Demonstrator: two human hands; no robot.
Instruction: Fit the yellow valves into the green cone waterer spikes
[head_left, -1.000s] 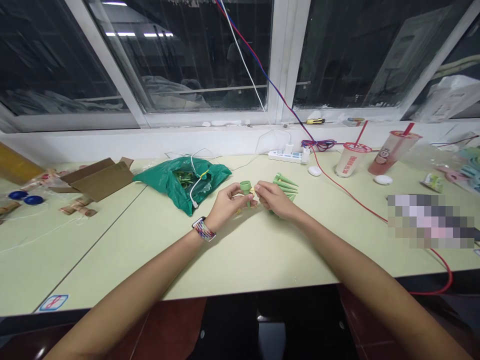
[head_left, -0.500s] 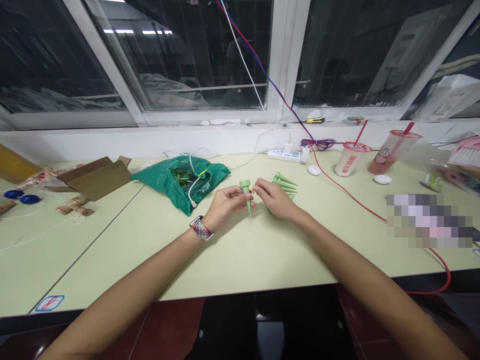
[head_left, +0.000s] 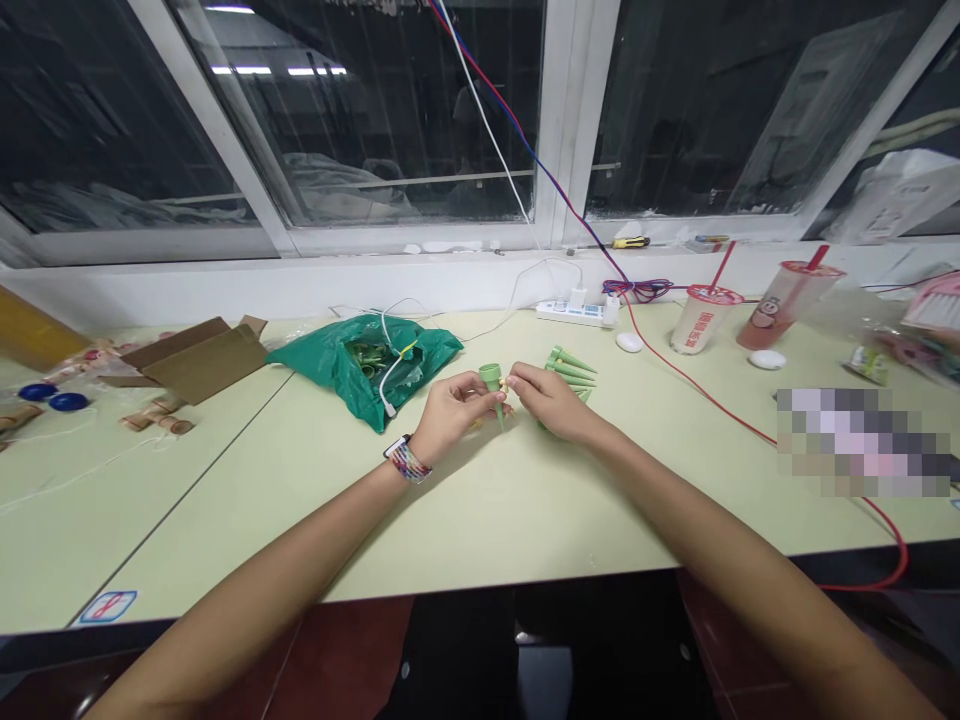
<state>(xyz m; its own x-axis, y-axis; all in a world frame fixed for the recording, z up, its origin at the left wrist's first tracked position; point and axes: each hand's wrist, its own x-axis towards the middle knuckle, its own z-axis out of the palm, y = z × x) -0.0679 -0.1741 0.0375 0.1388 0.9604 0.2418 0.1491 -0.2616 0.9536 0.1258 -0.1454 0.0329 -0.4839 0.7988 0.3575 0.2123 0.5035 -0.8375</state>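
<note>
My left hand point(head_left: 448, 408), with a woven band on its wrist, is closed round a green plant watering spike point(head_left: 490, 371). The spike's cup is uppermost and its point slants down toward the table. My right hand point(head_left: 553, 400) pinches a small yellow valve piece point(head_left: 505, 384) against the spike's side; the fingers hide part of it. Several more green spikes point(head_left: 574, 368) lie just behind my right hand. Under my left hand, small yellow bits point(head_left: 475, 425) partly show on the table.
A green plastic bag point(head_left: 322, 362), open, holds more green pieces, with a white cable across it. Cardboard point(head_left: 199, 362) and wooden pieces point(head_left: 157, 415) lie left. Behind are a power strip point(head_left: 574, 313) and two drink cups point(head_left: 701, 322). A red cable point(head_left: 697, 398) crosses the right side.
The spike's cup has tipped slightly toward me, showing more of its opening. Both hands keep their hold in nearly the same place, and the view has shifted a little.
</note>
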